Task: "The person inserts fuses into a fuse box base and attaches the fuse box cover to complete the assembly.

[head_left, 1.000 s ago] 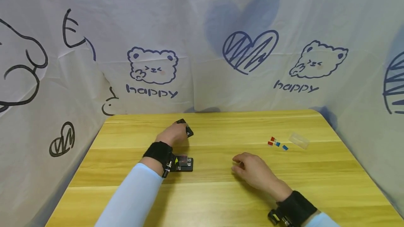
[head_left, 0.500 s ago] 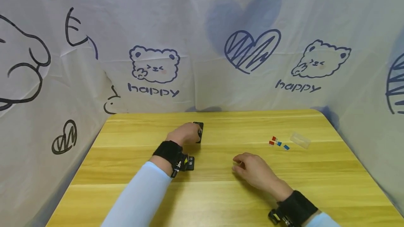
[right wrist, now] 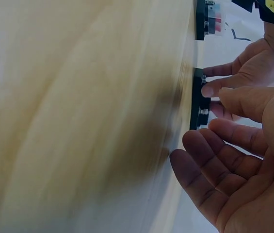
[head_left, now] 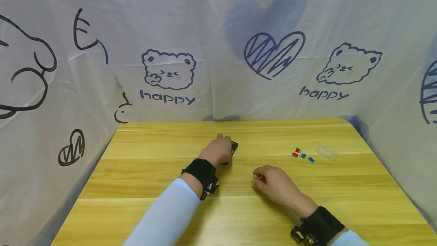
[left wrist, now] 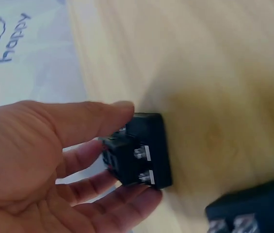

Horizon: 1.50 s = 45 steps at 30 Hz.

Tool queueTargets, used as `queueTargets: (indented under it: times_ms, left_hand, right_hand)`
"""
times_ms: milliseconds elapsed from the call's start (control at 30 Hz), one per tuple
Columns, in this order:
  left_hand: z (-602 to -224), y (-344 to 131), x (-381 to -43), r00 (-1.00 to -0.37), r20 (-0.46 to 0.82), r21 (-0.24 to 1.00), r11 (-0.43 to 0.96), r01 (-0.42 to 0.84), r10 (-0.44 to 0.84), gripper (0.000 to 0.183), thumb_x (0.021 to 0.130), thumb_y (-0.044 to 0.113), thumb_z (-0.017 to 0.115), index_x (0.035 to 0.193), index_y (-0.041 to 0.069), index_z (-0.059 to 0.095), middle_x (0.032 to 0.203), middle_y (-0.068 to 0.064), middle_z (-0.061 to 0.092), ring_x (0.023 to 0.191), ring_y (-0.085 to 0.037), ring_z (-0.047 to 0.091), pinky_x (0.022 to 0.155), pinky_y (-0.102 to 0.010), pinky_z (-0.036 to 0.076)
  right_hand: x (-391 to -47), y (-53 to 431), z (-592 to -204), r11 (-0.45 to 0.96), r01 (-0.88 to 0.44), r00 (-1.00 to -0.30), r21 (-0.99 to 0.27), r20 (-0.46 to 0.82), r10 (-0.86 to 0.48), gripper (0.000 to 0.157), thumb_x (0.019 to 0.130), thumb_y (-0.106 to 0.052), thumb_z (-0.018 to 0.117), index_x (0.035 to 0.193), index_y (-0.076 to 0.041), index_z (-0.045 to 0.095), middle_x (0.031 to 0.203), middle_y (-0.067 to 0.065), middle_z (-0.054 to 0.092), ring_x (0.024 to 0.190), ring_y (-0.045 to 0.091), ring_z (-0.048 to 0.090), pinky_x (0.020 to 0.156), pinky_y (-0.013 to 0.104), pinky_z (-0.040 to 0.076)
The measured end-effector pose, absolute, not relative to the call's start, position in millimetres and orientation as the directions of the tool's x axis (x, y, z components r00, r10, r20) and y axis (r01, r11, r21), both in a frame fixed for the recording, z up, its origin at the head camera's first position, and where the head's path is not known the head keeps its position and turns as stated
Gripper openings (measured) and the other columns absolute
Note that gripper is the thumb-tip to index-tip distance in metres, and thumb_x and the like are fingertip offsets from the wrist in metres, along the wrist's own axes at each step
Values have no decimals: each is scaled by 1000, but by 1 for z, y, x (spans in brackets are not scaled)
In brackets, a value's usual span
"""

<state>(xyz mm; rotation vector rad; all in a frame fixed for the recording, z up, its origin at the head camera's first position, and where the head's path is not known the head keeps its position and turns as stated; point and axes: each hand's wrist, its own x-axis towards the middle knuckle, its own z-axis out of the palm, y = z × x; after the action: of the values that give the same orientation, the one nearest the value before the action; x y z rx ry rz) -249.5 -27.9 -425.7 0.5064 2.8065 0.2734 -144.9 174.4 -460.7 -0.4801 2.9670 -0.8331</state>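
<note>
In the head view my left hand (head_left: pixel 218 151) is over the back middle of the table, gripping a small black base with metal screw terminals (head_left: pixel 234 147). The left wrist view shows thumb and fingers at opposite edges of this base (left wrist: pixel 155 145), with a raised black block at its centre. A second black module (right wrist: pixel 201 19), with a clear cover and red inside, lies beyond the left hand in the right wrist view; my left forearm mostly hides it from the head camera. Nearer the front, my right hand (head_left: pixel 277 185) rests with loosely bent fingers and holds nothing.
Several small red and blue pieces (head_left: pixel 303 155) lie on the right part of the wooden table (head_left: pixel 164 139). Beside them is a flat clear plastic piece (head_left: pixel 326 152). A white cloth (head_left: pixel 218 48) with drawings encloses the back and sides.
My left hand has carried the black base to the right and slightly nearer, turning it on the way. The left forearm now covers the second module. My right hand has stayed put.
</note>
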Motion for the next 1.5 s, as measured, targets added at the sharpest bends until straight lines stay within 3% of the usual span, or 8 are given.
queueTargets:
  times_ms: [233, 400, 500, 700, 933, 1133, 1300, 1500]
  left_hand:
    - [-434, -20, -241, -931, -172, 199, 937, 287, 322, 55, 87, 20, 64, 131, -3, 42, 111, -19, 54, 85, -26, 56, 73, -37, 51]
    - [-432, -18, -233, -938, -185, 128, 954, 271, 292, 45, 88, 23, 63, 122, -5, 53, 103, -17, 60, 88, -26, 58, 75, -39, 53]
    - [-433, -17, -230, -925, -176, 106, 941, 322, 336, 36, 90, 19, 59, 119, -3, 57, 104, -16, 61, 93, -26, 58, 82, -40, 52]
    - [-439, -12, -215, -885, -149, 116, 896, 428, 441, 47, 87, 20, 63, 129, 1, 53, 115, -16, 60, 108, -29, 54, 97, -44, 44]
    - [-450, -6, -188, -861, -73, 227, 849, 477, 503, 40, 86, 11, 63, 125, 10, 59, 111, -10, 60, 100, -26, 54, 91, -40, 45]
    - [-461, -9, -167, -866, 23, 390, 793, 467, 499, 51, 81, 0, 60, 130, 11, 58, 120, -8, 60, 103, -27, 53, 91, -37, 46]
    - [-470, -14, -155, -893, 73, 469, 775, 424, 444, 57, 80, 3, 62, 136, 5, 51, 128, -12, 57, 114, -30, 52, 98, -41, 44]
    - [-473, -19, -147, -930, 33, 476, 812, 336, 366, 56, 85, 12, 65, 137, 1, 48, 131, -18, 55, 119, -35, 50, 100, -45, 43]
  right_hand:
    - [-147, 178, -462, 812, -278, -955, -513, 58, -291, 29, 87, -26, 71, 112, -10, 70, 101, 1, 68, 82, 9, 60, 73, 34, 51]
    - [-148, 179, -463, 815, -274, -957, -510, 64, -282, 30, 87, -26, 70, 113, -10, 69, 100, 2, 68, 83, 10, 60, 74, 35, 52]
    - [-148, 180, -464, 815, -263, -961, -516, 62, -271, 31, 88, -26, 70, 113, -9, 69, 100, 2, 67, 83, 10, 60, 74, 35, 52]
    - [-149, 184, -463, 820, -242, -968, -518, 68, -243, 32, 88, -24, 70, 115, -9, 67, 104, 5, 67, 84, 11, 60, 73, 35, 53]
    - [-149, 192, -459, 832, -221, -972, -508, 48, -229, 49, 84, -24, 73, 127, -6, 59, 116, 12, 61, 90, 18, 60, 75, 39, 53]
    - [-151, 195, -460, 860, -208, -968, -467, -27, -248, 69, 77, -25, 79, 137, -6, 50, 124, 14, 55, 92, 21, 57, 78, 43, 52]
    - [-151, 198, -464, 861, -229, -960, -454, -42, -277, 67, 77, -23, 80, 136, -8, 52, 119, 10, 58, 92, 19, 56, 79, 42, 51]
    - [-152, 198, -468, 858, -215, -963, -466, -47, -267, 56, 77, -24, 80, 127, -11, 59, 109, 4, 61, 92, 17, 57, 82, 43, 51]
